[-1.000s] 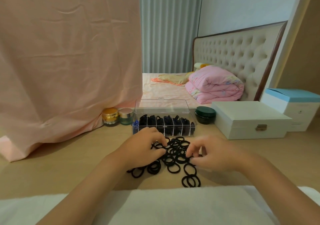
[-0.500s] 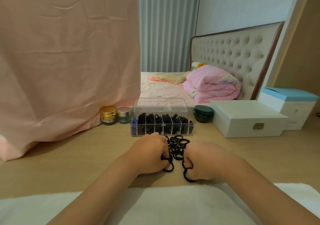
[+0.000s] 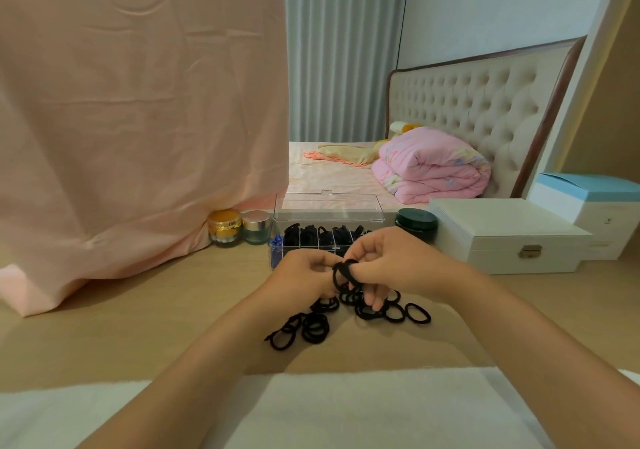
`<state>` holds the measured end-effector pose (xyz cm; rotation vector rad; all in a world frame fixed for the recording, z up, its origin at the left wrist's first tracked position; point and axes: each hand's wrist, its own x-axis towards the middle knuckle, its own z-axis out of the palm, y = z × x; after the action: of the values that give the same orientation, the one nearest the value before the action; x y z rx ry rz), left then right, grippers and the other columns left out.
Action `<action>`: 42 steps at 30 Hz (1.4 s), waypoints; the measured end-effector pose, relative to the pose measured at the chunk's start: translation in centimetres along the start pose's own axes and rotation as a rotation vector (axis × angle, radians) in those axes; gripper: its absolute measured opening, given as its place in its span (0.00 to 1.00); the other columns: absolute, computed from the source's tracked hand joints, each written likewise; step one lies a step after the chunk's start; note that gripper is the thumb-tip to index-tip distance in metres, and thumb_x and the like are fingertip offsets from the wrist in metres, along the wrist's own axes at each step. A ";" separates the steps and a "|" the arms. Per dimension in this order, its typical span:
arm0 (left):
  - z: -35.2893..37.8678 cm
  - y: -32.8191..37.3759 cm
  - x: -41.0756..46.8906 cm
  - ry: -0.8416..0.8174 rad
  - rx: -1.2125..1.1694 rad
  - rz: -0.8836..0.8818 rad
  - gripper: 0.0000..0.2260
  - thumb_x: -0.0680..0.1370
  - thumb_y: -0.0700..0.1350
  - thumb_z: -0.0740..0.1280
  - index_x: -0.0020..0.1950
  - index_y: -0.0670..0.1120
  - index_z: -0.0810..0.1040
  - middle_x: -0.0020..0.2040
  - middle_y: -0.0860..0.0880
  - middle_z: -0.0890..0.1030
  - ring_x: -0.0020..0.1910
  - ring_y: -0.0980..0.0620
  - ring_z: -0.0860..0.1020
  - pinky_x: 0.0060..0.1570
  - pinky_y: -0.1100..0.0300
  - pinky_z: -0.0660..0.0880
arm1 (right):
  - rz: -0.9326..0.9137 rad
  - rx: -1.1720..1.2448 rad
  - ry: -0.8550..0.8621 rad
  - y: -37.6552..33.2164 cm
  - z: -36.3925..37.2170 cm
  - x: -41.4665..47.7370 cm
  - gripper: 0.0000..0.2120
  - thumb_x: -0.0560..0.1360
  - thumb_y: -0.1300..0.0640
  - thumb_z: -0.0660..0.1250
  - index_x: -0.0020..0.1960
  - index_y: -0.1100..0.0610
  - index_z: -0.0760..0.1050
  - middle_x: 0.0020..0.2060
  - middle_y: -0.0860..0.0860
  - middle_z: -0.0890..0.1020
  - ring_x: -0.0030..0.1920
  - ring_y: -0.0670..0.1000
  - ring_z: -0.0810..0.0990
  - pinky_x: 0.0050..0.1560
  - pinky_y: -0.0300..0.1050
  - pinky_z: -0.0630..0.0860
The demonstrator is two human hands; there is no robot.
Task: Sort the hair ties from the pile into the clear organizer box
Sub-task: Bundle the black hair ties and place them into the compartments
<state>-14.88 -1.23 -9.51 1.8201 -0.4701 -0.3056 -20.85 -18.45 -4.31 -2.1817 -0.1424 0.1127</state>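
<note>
From my end the sort looks well under way but not finished. The clear organizer box (image 3: 301, 251) stands open at the back of the table (image 3: 156, 310), its lid (image 3: 329, 204) tipped up behind it. Reading its compartments from the left, the first holds a few blue ties (image 3: 277, 240) and the next several are packed with black ties (image 3: 311, 235). The right end of the box is hidden behind the hands, so I cannot tell whether any slot there is free.

In front of the box, the pile (image 3: 304, 327) is what is left. There is a loose cluster of black loops to the left, more under and just right of the hands, and a stray loop (image 3: 418, 313) at the far right edge. I judge a fair share still needs sorting.

Both hands hover just above the pile, close in front of the box. The left hand (image 3: 304, 275) has its fingers curled in, the tips pinching a held loop (image 3: 341, 272) that hangs between the two hands. The right hand (image 3: 388, 261) pinches the same loop from the other side with thumb and forefinger. Its lower fingers reach down toward the ties beneath, though I cannot tell if they touch. I also cannot make out whether the hands hold one tie or several bunched together.
</note>
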 end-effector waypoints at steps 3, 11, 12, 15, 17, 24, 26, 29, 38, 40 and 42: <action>-0.4 0.1 0.0 -0.040 -0.270 -0.122 0.07 0.79 0.41 0.70 0.54 0.46 0.86 0.46 0.44 0.86 0.47 0.50 0.85 0.51 0.56 0.82 | 0.018 -0.143 0.118 -0.1 0.6 1.8 0.05 0.74 0.61 0.70 0.48 0.54 0.81 0.33 0.54 0.86 0.30 0.52 0.85 0.35 0.47 0.84; -2.4 -1.0 0.8 -0.114 -0.279 -0.128 0.11 0.78 0.43 0.72 0.60 0.45 0.83 0.54 0.46 0.86 0.51 0.50 0.84 0.57 0.54 0.80 | -0.014 -0.102 0.146 0.7 1.6 4.0 0.03 0.77 0.57 0.71 0.51 0.52 0.80 0.37 0.55 0.86 0.31 0.52 0.84 0.34 0.47 0.84; -2.9 -1.2 1.0 -0.085 -0.269 -0.138 0.11 0.77 0.41 0.72 0.60 0.44 0.83 0.54 0.45 0.86 0.50 0.50 0.84 0.57 0.53 0.81 | -0.010 -0.015 0.106 0.8 1.5 4.0 0.04 0.77 0.58 0.72 0.52 0.52 0.80 0.39 0.56 0.86 0.32 0.52 0.85 0.35 0.48 0.85; -4.4 -1.2 1.3 0.038 -0.179 -0.143 0.08 0.78 0.39 0.71 0.56 0.44 0.83 0.52 0.44 0.85 0.47 0.50 0.84 0.56 0.51 0.82 | -0.063 -0.055 0.128 1.2 1.5 4.1 0.07 0.77 0.54 0.73 0.54 0.48 0.79 0.43 0.48 0.85 0.37 0.49 0.85 0.36 0.42 0.81; -5.5 -1.2 1.5 0.122 -0.119 -0.130 0.06 0.79 0.40 0.69 0.55 0.44 0.83 0.52 0.43 0.84 0.44 0.51 0.82 0.54 0.52 0.82 | -0.170 -0.372 0.152 1.5 1.7 4.1 0.05 0.77 0.51 0.71 0.52 0.46 0.82 0.44 0.42 0.83 0.42 0.43 0.82 0.42 0.38 0.77; -6.8 -1.4 1.5 0.150 0.004 -0.120 0.05 0.80 0.41 0.68 0.53 0.46 0.83 0.50 0.45 0.84 0.42 0.53 0.79 0.45 0.61 0.79 | -0.231 -1.038 -0.132 2.3 4.4 3.9 0.16 0.80 0.46 0.64 0.65 0.49 0.78 0.59 0.47 0.74 0.54 0.49 0.77 0.53 0.45 0.77; -6.5 -1.2 1.5 0.153 0.030 -0.106 0.05 0.80 0.41 0.68 0.53 0.46 0.83 0.50 0.45 0.84 0.42 0.54 0.80 0.42 0.63 0.79 | -0.211 -1.115 -0.119 2.0 4.7 3.9 0.12 0.81 0.50 0.63 0.60 0.53 0.80 0.57 0.49 0.75 0.52 0.50 0.78 0.54 0.48 0.79; -6.1 -1.2 1.3 0.182 0.068 -0.084 0.05 0.80 0.40 0.68 0.53 0.46 0.82 0.50 0.46 0.84 0.41 0.54 0.80 0.42 0.63 0.79 | -0.188 -1.126 -0.122 2.0 4.7 3.9 0.08 0.79 0.51 0.64 0.51 0.54 0.79 0.54 0.50 0.75 0.48 0.50 0.78 0.51 0.48 0.81; -4.2 -1.2 1.2 0.087 0.019 -0.074 0.07 0.76 0.41 0.73 0.53 0.48 0.83 0.49 0.46 0.86 0.48 0.47 0.85 0.51 0.54 0.83 | -0.080 0.161 -0.120 -0.4 2.1 3.2 0.09 0.82 0.58 0.65 0.47 0.56 0.82 0.28 0.56 0.78 0.25 0.51 0.75 0.30 0.40 0.76; -3.8 -0.9 1.0 -0.003 -0.139 -0.096 0.09 0.77 0.38 0.72 0.57 0.44 0.83 0.50 0.45 0.87 0.49 0.48 0.86 0.53 0.53 0.82 | -0.028 0.112 -0.070 -0.1 2.6 3.4 0.08 0.82 0.57 0.65 0.51 0.60 0.82 0.27 0.55 0.79 0.25 0.51 0.77 0.31 0.41 0.78; -3.9 -0.6 0.9 -0.089 -0.273 -0.117 0.11 0.79 0.37 0.69 0.60 0.41 0.82 0.51 0.43 0.86 0.47 0.49 0.86 0.52 0.56 0.82 | 0.020 0.073 -0.006 0.4 2.9 3.6 0.09 0.81 0.57 0.66 0.51 0.61 0.82 0.27 0.54 0.80 0.24 0.51 0.78 0.31 0.42 0.79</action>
<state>-12.28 1.86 -8.95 1.5743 -0.3651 -0.5084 -17.63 -15.83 -6.36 -2.1101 -0.1179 0.1333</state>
